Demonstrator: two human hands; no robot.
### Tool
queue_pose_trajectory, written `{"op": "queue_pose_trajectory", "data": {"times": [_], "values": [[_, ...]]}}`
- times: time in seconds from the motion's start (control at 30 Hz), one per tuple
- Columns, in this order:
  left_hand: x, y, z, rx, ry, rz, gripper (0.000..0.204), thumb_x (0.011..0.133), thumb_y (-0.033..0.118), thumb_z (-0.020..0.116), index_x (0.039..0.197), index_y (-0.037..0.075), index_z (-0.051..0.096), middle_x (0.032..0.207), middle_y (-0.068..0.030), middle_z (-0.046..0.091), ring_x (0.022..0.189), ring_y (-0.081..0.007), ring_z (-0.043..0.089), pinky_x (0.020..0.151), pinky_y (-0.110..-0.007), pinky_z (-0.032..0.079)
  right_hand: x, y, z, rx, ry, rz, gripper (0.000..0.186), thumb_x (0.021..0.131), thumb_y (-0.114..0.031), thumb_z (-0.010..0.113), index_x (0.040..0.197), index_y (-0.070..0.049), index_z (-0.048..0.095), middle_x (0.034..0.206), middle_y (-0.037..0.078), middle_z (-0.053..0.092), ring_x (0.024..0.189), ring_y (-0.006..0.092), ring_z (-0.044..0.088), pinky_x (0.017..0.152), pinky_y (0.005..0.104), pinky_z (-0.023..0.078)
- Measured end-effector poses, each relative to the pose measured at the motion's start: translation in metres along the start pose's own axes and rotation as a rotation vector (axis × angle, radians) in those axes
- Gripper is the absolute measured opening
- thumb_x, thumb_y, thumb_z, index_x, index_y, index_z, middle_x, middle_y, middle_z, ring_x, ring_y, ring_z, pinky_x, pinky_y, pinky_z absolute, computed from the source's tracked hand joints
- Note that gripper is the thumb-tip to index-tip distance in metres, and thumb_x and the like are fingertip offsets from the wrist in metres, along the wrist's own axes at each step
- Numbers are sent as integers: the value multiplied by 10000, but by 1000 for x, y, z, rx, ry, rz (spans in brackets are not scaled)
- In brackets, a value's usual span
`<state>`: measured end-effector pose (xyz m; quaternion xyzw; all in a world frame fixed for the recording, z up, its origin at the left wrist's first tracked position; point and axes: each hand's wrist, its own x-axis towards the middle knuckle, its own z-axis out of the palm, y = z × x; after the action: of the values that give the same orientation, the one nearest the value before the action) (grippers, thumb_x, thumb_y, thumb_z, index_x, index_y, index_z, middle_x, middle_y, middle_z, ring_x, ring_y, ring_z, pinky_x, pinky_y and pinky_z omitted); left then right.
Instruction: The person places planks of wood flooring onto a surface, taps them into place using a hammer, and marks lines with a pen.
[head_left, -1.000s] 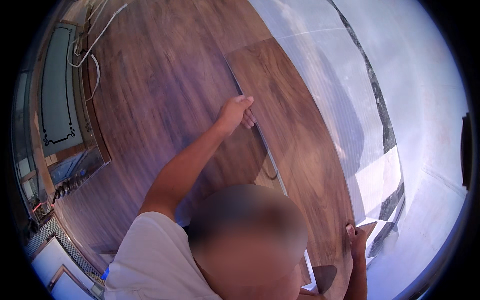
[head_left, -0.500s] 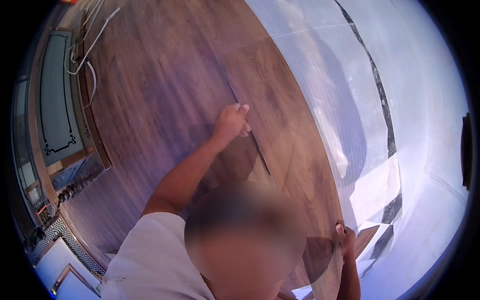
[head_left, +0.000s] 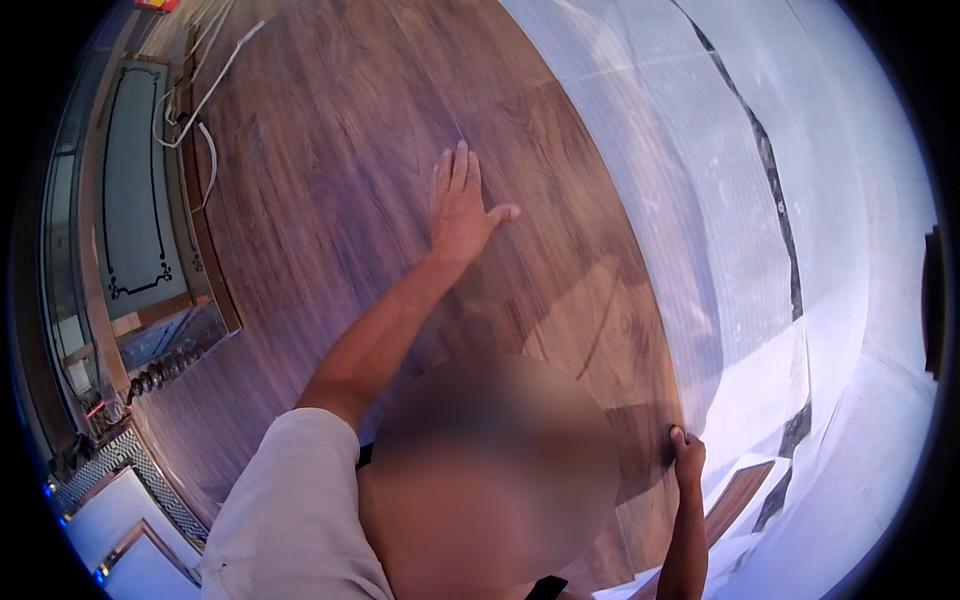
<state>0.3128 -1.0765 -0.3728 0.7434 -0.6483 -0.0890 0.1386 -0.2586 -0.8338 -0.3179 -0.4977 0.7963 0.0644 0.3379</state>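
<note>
My left hand lies flat on the brown wood-look floor boards, fingers stretched forward and thumb spread to the right. It rests over the seam beside the outermost plank. At that plank's right edge, lower right, my right hand is closed, its thumb on top at the edge. Its other fingers are mostly hidden. A blurred round area covers the boards between my arms.
White ribbed underlay sheet borders the boards on the right, with a dark strip beyond it. A short plank piece lies near my right hand. At left are a white cable, a framed panel and a dark coiled cord.
My left hand has gone from curled fingers at the seam to flat and spread, slightly farther forward. The dark seam line shows less. My right hand is slightly farther forward, still at the plank edge.
</note>
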Motion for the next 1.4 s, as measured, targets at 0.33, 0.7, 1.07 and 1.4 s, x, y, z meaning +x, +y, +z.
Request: {"op": "queue_pose_trajectory", "data": {"times": [0.33,0.7,1.07,1.4], "values": [[4,1,12,-77,-38,26,1013,884,645,638,1513,-91,340,1624,-247,265,1512,-418,210,1231,-502,180,-41,-5,-45,-76,31,144,719,876,-599,675,699,89,566,603,247,513,561,281,467,588,478,397],[6,-1,18,121,80,125,1117,822,791,554,1506,-70,359,1600,-225,328,1469,-432,295,1203,-522,249,-6,-12,-9,-42,10,169,762,834,-691,666,747,65,629,666,217,607,630,308,585,646,460,452],[16,2,12,270,-31,123,1046,862,790,517,1493,-38,408,1596,-215,348,1455,-423,335,1181,-491,307,-6,-11,-4,-23,-96,24,688,681,-496,886,1036,49,663,949,219,719,904,331,700,801,433,529],[-50,192,39,-132,-223,1271,884,715,383,870,1435,47,482,1344,-172,551,1331,-357,473,1145,-444,396,-13,-19,3,-202,-57,84,741,669,-586,862,1088,-5,673,999,187,725,984,321,697,858,440,539]]}}
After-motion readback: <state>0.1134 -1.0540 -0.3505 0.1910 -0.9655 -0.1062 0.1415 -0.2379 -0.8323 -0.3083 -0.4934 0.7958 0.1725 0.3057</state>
